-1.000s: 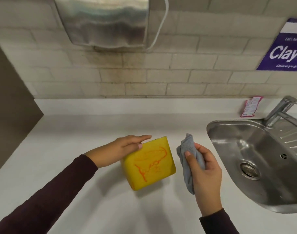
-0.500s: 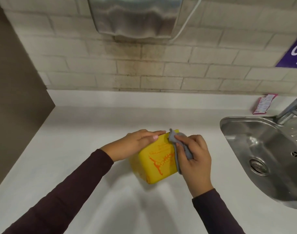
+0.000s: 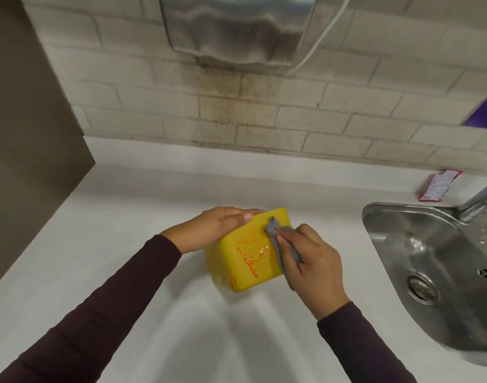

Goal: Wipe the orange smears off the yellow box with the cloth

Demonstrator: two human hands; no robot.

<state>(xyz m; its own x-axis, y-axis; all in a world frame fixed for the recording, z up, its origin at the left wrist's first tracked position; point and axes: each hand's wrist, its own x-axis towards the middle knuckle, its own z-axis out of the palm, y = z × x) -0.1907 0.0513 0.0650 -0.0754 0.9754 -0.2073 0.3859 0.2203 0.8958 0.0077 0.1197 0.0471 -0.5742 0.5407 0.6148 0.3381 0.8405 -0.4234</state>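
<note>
The yellow box (image 3: 243,268) stands tilted on the white counter (image 3: 126,244), its broad face turned up toward me. Orange smears (image 3: 250,259) run across the middle and lower part of that face. My left hand (image 3: 214,228) lies over the box's upper left edge, fingers straight along the top, holding it steady. My right hand (image 3: 308,258) grips the grey cloth (image 3: 275,236) and presses it on the box's right side, near the top corner. Part of the cloth hangs down behind my right hand.
A steel sink (image 3: 436,272) with a tap (image 3: 483,197) lies to the right. A pink sachet (image 3: 438,186) leans on the back ledge. A metal dispenser (image 3: 237,26) hangs on the brick wall above. A brown panel (image 3: 24,134) bounds the left side.
My right hand brought the cloth from beside the box onto its face. The upper part of the orange smear looks fainter than a second ago. The left hand stayed on the box.
</note>
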